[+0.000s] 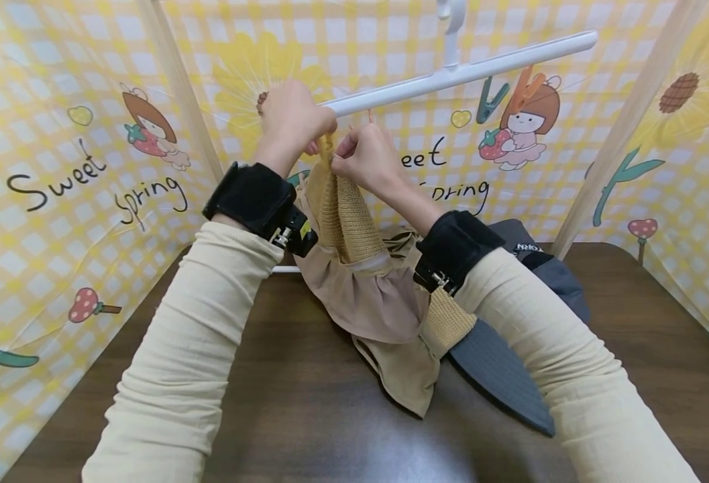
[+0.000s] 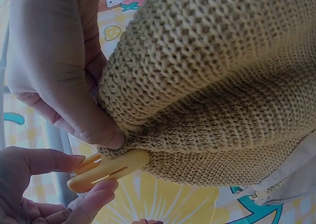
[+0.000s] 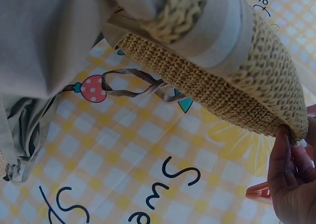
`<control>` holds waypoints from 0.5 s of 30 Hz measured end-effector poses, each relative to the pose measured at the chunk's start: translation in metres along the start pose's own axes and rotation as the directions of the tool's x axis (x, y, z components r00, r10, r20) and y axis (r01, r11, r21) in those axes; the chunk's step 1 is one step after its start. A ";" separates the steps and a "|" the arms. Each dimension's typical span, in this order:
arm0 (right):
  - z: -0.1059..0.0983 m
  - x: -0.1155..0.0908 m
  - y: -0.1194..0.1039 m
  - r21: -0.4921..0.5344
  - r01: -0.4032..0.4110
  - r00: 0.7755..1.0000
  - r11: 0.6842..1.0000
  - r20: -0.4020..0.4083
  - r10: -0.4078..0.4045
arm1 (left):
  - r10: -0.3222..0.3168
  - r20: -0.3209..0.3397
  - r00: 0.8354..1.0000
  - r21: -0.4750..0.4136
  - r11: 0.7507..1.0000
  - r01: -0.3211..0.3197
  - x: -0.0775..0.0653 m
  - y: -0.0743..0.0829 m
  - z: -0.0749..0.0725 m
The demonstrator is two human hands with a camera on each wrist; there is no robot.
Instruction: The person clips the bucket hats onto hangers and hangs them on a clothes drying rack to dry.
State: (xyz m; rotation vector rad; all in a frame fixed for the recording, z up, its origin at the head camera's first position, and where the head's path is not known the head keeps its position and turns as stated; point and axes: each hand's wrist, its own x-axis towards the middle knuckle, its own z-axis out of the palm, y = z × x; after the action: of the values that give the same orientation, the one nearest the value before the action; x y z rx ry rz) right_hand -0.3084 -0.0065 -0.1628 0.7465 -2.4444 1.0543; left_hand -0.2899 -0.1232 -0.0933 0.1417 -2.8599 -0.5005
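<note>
A woven straw-coloured hat point(image 1: 354, 221) with a beige fabric brim point(image 1: 372, 298) hangs below the left end of a white hanger bar point(image 1: 402, 87). My left hand point(image 1: 294, 121) pinches a yellow clothespin point(image 2: 108, 172) between thumb and finger, and the clothespin's front end meets the gathered top of the hat. Right beside it, my right hand point(image 1: 369, 154) pinches the hat's fabric into a fold. The left wrist view has both hands close together at this fold; how deep the cloth sits in the clothespin is hidden.
Green point(image 1: 492, 100) and orange point(image 1: 526, 87) clothespins hang from the bar's right part. On the brown table point(image 1: 221, 402) lie a dark grey cap point(image 1: 505, 235), a grey brim point(image 1: 499, 376) and beige cloth point(image 1: 408, 382). Wooden posts point(image 1: 626, 127) and a patterned sheet stand behind.
</note>
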 end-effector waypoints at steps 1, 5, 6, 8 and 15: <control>0.000 0.000 0.000 -0.002 -0.005 1.000 1.000 0.003 0.005 | 0.000 -0.001 1.000 0.005 1.000 0.000 0.000 0.001 0.001; -0.002 0.001 0.001 -0.015 -0.002 1.000 1.000 0.006 0.002 | -0.010 -0.005 1.000 -0.011 1.000 0.010 0.001 0.002 0.003; -0.002 0.001 0.001 -0.017 0.001 1.000 1.000 0.005 -0.001 | -0.015 -0.005 1.000 -0.019 1.000 0.015 0.001 0.002 0.003; -0.003 0.001 0.001 -0.022 0.008 1.000 1.000 0.005 -0.007 | -0.017 -0.007 1.000 -0.035 0.999 0.016 0.001 0.003 0.005; -0.003 0.000 0.001 -0.033 -0.032 0.999 0.999 0.028 0.033 | -0.014 -0.020 1.000 -0.021 1.000 0.013 0.002 0.002 0.007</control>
State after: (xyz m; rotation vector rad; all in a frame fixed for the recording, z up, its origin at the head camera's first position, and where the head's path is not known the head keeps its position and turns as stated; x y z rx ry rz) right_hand -0.3084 -0.0032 -0.1616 0.7187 -2.5000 1.0193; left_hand -0.2932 -0.1192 -0.0990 0.1617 -2.8349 -0.5279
